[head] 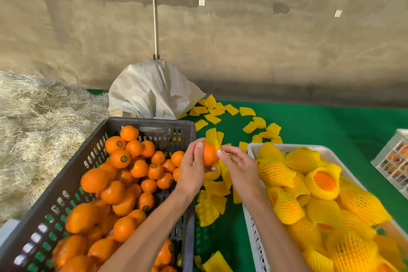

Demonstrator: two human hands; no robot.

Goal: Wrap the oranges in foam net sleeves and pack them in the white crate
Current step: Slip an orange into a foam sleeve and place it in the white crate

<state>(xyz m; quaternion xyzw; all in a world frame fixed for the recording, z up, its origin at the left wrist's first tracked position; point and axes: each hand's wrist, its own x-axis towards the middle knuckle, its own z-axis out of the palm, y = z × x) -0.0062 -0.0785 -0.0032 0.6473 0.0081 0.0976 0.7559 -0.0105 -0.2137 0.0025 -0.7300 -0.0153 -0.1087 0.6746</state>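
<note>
head view: left hand (192, 169) grips an orange (209, 154) above the gap between dark crate (141, 122) and white crate (250, 150); right hand (239, 166) pinches a yellow foam net sleeve (217, 139) against it.

both bare forearms reached forward and met at centre. the left hand (192, 166) curled its fingers and thumb in a grip; the right hand (239, 164) pinched with thumb and forefinger.
</note>
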